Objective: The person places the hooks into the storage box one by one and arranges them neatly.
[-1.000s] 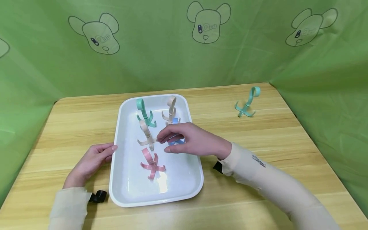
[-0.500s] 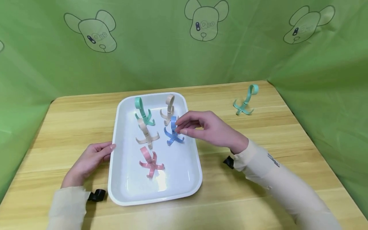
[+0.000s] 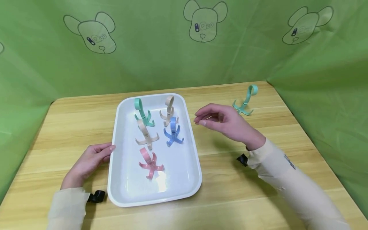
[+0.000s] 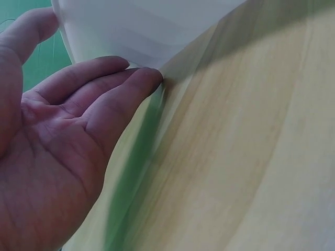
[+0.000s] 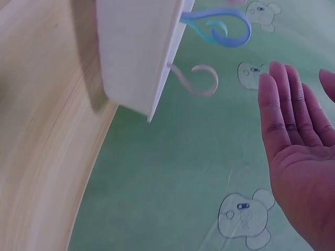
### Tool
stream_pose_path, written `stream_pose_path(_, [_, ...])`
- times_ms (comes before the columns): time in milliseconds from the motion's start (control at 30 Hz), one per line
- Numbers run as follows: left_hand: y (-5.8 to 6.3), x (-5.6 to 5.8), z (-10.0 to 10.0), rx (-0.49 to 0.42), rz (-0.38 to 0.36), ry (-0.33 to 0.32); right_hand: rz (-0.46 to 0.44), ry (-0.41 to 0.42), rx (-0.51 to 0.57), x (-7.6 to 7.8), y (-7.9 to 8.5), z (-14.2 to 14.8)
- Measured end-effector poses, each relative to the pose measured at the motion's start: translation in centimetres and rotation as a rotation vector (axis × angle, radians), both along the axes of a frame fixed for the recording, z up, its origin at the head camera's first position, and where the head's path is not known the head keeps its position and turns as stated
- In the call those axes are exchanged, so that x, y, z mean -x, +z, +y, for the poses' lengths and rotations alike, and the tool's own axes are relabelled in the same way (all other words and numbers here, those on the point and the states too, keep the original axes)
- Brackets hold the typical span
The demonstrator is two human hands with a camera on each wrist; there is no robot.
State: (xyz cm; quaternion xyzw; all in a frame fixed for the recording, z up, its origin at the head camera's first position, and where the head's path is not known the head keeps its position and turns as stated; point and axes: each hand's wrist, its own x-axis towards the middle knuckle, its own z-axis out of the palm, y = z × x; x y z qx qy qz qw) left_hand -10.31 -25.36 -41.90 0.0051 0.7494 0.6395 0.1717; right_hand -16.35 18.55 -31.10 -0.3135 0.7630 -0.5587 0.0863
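My left hand (image 3: 90, 163) holds the left edge of the white tray (image 3: 155, 199), its thumb on the rim and its fingers against the outer wall, as the left wrist view also shows. To the right of the tray, my right hand (image 3: 227, 123) hovers over the table with relaxed fingers and nothing in them. Inside the tray stand plastic claw hooks with curled tops: a blue one (image 3: 173, 135) nearest the right hand, a pink one (image 3: 151, 166), a green one (image 3: 143, 115), a front beige one (image 3: 147, 137) and a back beige one (image 3: 168, 111).
Another green claw hook (image 3: 244, 103) stands on the wooden table (image 3: 244, 198) at the back right, just beyond the right hand. A green curtain (image 3: 155, 64) printed with bear heads borders the table's back and sides.
My right hand has moved from over the tray, past the blue hook, rightward to above the table. The blue hook is fully uncovered. My left hand has stayed at the tray's edge.
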Motion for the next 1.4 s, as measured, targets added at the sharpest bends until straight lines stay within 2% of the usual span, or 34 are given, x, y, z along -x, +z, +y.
stream_pose_path(300, [0.0, 0.0, 0.0, 0.001, 0.009, 0.001, 0.002, -0.060, -0.009, 0.7, -0.3, 1.7])
stream_pose_path(633, [-0.1, 0.0, 0.2, -0.022, -0.002, 0.009, 0.078, -0.213, -0.102, 1.2, -0.1, 4.1])
stream_pose_path(1000, [-0.3, 0.0, 0.1, -0.035, 0.005, 0.013, 0.066, -0.302, -0.089, 3.0, -1.2, 6.1])
stream_pose_path(1233, [-0.2, 0.0, -0.1, -0.030, -0.020, 0.008, 0.082, -0.365, -0.067, 3.9, -1.0, 7.2])
stream_pose_path(1400, [-0.2, 0.3, -0.2, -0.024, -0.015, -0.002, 0.090, -0.442, -0.041, 4.7, -0.8, 8.8])
